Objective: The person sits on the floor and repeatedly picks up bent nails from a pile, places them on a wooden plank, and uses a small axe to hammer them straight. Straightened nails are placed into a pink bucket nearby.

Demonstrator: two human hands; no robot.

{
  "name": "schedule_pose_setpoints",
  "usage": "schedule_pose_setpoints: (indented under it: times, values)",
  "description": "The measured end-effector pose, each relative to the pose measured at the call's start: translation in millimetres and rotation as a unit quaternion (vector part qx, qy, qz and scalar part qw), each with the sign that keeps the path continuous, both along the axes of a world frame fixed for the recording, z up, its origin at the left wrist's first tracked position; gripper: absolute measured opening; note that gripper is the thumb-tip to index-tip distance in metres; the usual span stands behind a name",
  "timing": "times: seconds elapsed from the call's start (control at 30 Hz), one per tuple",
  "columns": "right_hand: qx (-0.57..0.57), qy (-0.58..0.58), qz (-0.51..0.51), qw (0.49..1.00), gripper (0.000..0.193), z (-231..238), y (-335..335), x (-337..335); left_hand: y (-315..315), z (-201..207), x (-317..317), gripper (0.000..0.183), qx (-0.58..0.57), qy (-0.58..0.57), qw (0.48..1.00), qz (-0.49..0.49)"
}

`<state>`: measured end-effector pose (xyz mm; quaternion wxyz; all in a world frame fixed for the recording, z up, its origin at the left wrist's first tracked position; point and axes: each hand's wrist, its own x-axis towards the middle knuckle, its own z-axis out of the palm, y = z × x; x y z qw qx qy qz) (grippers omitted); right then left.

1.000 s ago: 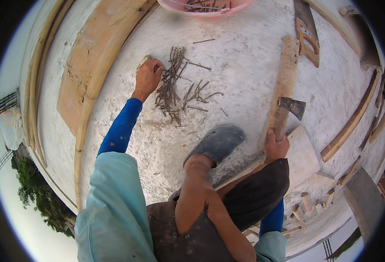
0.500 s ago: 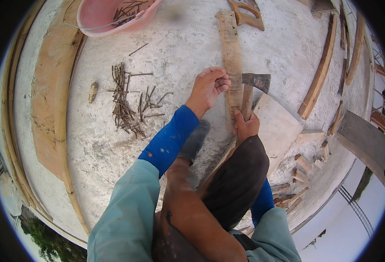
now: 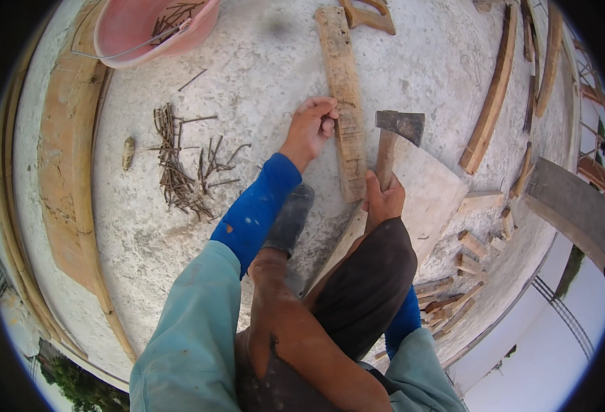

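A narrow wooden block (image 3: 347, 147) lies on the pale concrete floor before me. At its left edge my left hand (image 3: 308, 127) is closed in a pinch, holding a thin, dark nail against the wood; the fingers partly hide it. My right hand (image 3: 385, 199) is wrapped round the wooden handle of a hatchet (image 3: 400, 126). The hatchet's dark metal head is raised to the right of the block, apart from it. To the left of my left arm lies a loose pile of rusty, partly bent nails (image 3: 175, 165).
A pink bucket (image 3: 210, 24) with nails inside stands at the far left. A handsaw handle (image 3: 371, 19) lies beyond the block. Timber strips (image 3: 491, 103) and offcuts (image 3: 473, 244) lie at right, near a pale board (image 3: 429, 185). A long plank (image 3: 65, 172) and poles line the left.
The hatchet head has shifted right, away from the wooden block. My left hand keeps its pinch at the block's edge. The whole view has shifted slightly.
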<state>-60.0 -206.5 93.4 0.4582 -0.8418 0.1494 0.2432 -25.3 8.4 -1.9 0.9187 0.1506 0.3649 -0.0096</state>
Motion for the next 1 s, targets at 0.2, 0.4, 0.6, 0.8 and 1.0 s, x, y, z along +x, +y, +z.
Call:
schedule_pose_setpoints:
  times: [0.2,0.4,0.6,0.8,1.0]
  values:
    - [-0.051,-0.084,0.101,0.990,0.045,-6,13,11,-21,9,-2,0.011,0.017,0.034,0.997,0.069]
    - [-0.085,-0.067,0.135,0.985,0.051,-20,22,18,-15,13,-6,0.012,0.139,0.025,0.990,-0.021]
    - [-0.078,-0.070,0.139,0.985,0.049,-22,22,18,1,9,-7,0.013,0.311,-0.051,0.939,-0.135]
    - [-0.055,-0.076,0.087,0.992,0.048,-21,24,13,3,7,-8,0.013,0.266,-0.070,0.959,-0.075]
    - [-0.010,-0.095,0.084,0.992,0.046,-11,21,15,4,9,-2,0.021,0.263,-0.060,0.961,-0.063]
